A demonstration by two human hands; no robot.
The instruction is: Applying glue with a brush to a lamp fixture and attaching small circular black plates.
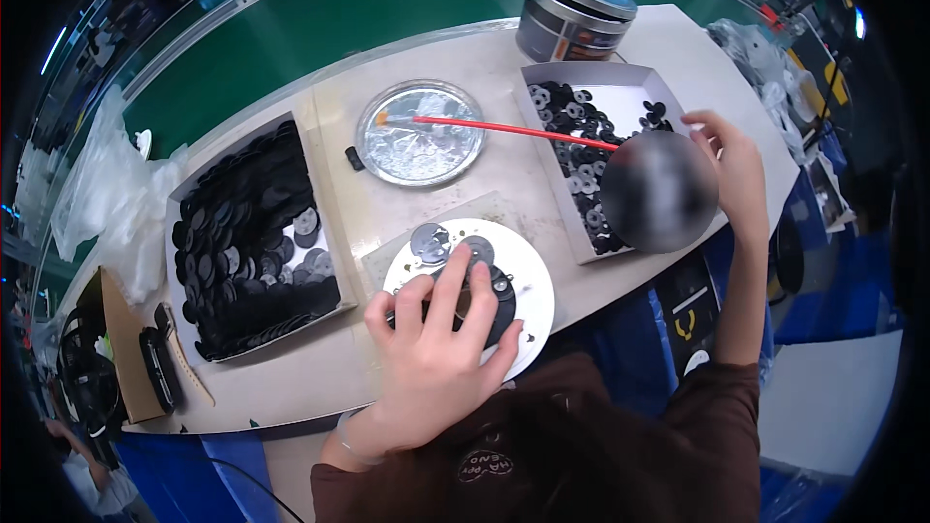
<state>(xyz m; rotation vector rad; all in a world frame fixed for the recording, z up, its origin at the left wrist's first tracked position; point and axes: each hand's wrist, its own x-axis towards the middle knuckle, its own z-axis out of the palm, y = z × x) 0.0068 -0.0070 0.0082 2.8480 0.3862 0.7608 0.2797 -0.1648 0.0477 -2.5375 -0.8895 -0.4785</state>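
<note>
In front of me lies a white round plate carrying grey discs and a dark round part. My left hand rests over it, fingers spread, fingertips touching these parts. My right hand is at the right edge of a shallow box of black and grey toothed wheels. Its fingers are curled, partly hidden by a blurred dark round patch. A red-handled brush runs toward that hand from a round metal lid; whether the hand grips it is hidden.
A larger box of black discs stands at the left. At the back is a metal tin. A small black cylinder lies beside the lid. Plastic bags and a cardboard box are at the far left.
</note>
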